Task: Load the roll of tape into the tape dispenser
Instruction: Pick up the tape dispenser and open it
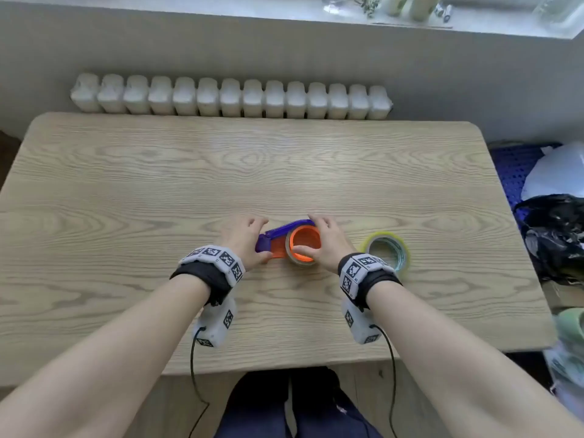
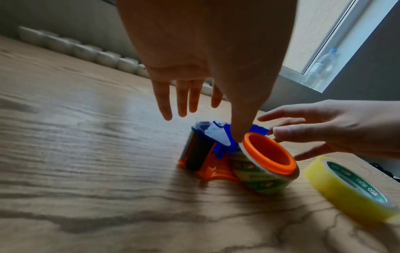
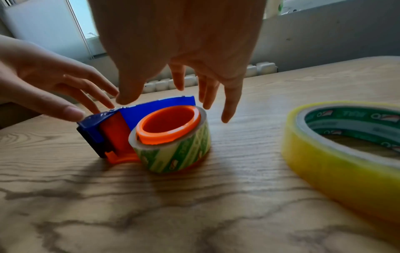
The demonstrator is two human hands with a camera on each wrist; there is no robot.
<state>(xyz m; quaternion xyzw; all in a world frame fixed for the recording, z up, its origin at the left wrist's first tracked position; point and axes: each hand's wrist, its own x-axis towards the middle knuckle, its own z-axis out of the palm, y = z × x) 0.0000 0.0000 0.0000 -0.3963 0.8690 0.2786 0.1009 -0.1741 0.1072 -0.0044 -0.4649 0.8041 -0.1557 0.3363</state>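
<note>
The blue-and-orange plastic tape dispenser (image 3: 121, 130), with a green-printed clear tape roll (image 3: 179, 150) on its orange hub, sits on the wooden desk (image 1: 158, 184) beneath spread, straight fingers of the left hand (image 1: 245, 240) and right hand (image 1: 331, 245); a yellow tape roll (image 1: 387, 249) lies just right.

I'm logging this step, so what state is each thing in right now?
Tape dispenser: lying on its side on the wooden table.
Clear tape roll: seated on the dispenser's orange hub.
Yellow tape roll: flat on the table, untouched.
Left hand: fingers straight, over the dispenser.
Right hand: fingers straight, over the roll.
</note>
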